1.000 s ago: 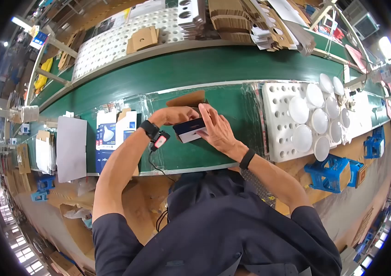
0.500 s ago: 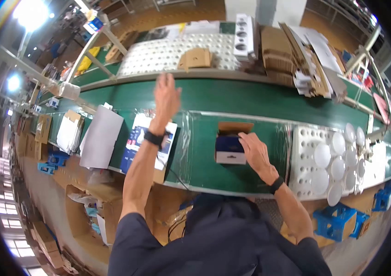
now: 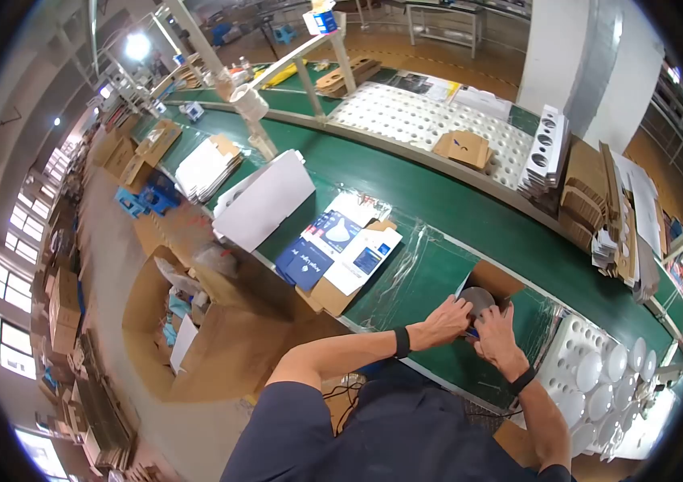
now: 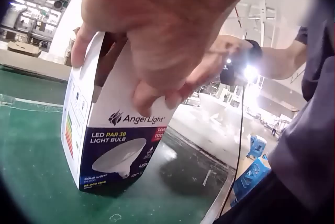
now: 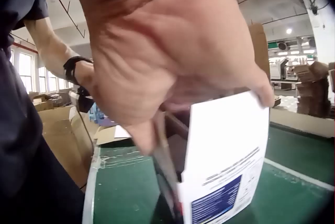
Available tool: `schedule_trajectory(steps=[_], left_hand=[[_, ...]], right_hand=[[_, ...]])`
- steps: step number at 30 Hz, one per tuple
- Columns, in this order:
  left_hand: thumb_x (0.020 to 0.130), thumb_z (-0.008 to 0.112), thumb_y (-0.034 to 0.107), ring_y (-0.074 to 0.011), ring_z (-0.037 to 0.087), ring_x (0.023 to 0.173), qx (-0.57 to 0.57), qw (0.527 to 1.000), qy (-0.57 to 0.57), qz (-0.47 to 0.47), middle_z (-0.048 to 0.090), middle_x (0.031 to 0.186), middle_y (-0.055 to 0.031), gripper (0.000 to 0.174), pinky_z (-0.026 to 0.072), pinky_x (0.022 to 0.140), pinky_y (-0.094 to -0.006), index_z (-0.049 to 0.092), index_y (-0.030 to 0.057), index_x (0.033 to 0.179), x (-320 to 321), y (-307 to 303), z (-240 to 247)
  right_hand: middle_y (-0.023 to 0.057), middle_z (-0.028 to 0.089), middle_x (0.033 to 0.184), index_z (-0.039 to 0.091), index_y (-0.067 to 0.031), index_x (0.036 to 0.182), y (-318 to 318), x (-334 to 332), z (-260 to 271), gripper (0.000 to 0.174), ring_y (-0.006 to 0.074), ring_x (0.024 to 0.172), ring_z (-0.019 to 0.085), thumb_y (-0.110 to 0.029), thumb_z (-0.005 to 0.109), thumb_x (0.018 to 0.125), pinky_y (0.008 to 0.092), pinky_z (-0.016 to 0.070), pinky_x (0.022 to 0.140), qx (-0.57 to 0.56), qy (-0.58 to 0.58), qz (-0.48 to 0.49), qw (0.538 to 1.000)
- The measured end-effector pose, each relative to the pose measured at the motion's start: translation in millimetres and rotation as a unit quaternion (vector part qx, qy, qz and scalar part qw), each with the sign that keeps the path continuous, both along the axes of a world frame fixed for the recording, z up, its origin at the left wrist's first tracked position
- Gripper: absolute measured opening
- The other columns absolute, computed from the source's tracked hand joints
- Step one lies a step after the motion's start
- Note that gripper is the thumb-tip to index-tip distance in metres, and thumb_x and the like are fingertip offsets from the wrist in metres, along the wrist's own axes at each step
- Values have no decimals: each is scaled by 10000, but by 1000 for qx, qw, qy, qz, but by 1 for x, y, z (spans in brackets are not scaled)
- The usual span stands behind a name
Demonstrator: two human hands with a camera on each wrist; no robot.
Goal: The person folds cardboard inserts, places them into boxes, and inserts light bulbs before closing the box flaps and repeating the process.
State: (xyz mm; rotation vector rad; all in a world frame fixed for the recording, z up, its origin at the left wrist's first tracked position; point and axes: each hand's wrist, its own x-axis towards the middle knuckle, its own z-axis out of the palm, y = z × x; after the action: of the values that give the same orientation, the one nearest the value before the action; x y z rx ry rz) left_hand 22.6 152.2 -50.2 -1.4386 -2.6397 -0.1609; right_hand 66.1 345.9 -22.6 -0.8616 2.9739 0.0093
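Note:
An upright carton, printed as an LED PAR 38 light bulb box, stands on the green table. Its brown flap is raised at the back. In the head view a dark grey round piece shows at the carton's mouth, between the hands. My left hand grips the top from the left, fingers bent over its edges in the left wrist view. On the opposite side my right hand holds the rim, with finger and thumb on different sides of the carton. The palms hide much of the opening.
Flattened printed cartons lie to the left, beside a large white sheet. A white holed tray with several round white bulbs stands at the right. A rail runs behind; a big cardboard box sits below the table's front edge.
The left hand, raised away over the table half a second ago, is back at the carton. A dark round piece now shows at its mouth. The head view has swung left.

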Motion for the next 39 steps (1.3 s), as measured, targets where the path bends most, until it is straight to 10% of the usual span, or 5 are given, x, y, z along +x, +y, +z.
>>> schedule_trajectory(steps=[6,12,15,20,39], left_hand=[[746,766,226,-260,562,1090,-107,983,-149,-11,664,972,-66,98,456,902,-400,733,136,768,6,-5,10],[746,770,124,-417,409,1371,171,983,-54,36,467,1414,-225,140,415,1086,-489,686,22,792,15,-28,31],[732,790,66,-442,402,1383,194,974,-118,-22,409,1497,-237,168,419,1114,-477,664,11,828,10,-31,17],[785,806,145,-373,516,1330,201,938,-231,-164,514,1473,-159,478,473,1077,-433,642,61,1227,-1,-30,3],[772,795,158,-369,475,1358,99,939,-286,-165,539,1417,-171,687,364,1171,-481,540,117,1410,-29,-38,-28]], right_hand=[[59,705,929,743,-108,950,4,10,-9,194,269,1012,623,-255,705,828,685,311,1072,52,-156,-59,985],[114,697,1029,716,-87,1005,31,32,6,144,343,1020,632,-171,619,939,487,465,1007,-392,99,-164,900],[213,601,1303,472,-31,1466,38,19,-47,694,338,1218,581,-315,748,896,423,455,1053,-610,-213,-319,693],[220,443,1459,307,-56,1580,8,0,-125,909,299,1344,478,-293,804,857,406,439,1091,-657,-194,-300,664],[207,346,1608,588,-238,1436,32,-13,22,565,451,1519,196,-412,715,914,550,207,1236,-378,-338,-73,859]])
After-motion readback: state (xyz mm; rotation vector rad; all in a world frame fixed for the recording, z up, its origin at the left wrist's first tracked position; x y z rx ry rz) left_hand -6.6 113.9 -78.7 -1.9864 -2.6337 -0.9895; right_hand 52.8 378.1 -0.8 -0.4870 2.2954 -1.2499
